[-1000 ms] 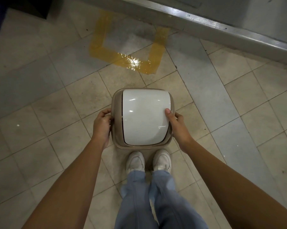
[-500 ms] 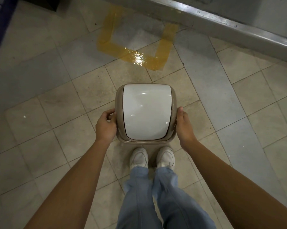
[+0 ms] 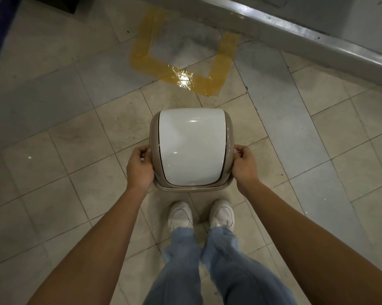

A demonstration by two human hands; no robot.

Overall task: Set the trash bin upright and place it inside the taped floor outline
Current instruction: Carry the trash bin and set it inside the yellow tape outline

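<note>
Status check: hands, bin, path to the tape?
Left hand and right hand grip the bin sides. Bin upright, short of the tape outline. Floor between looks clear.

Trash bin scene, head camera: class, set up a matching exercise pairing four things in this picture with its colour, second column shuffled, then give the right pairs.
Column one:
1. swing lid
2. bin body
3. taped floor outline
4. trousers

Column two:
A. light blue
B. white
C. yellow
D. tan

Right pairs: 1-B, 2-D, 3-C, 4-A.

The left hand and right hand grip the bin's two sides, short of the outline.
</note>
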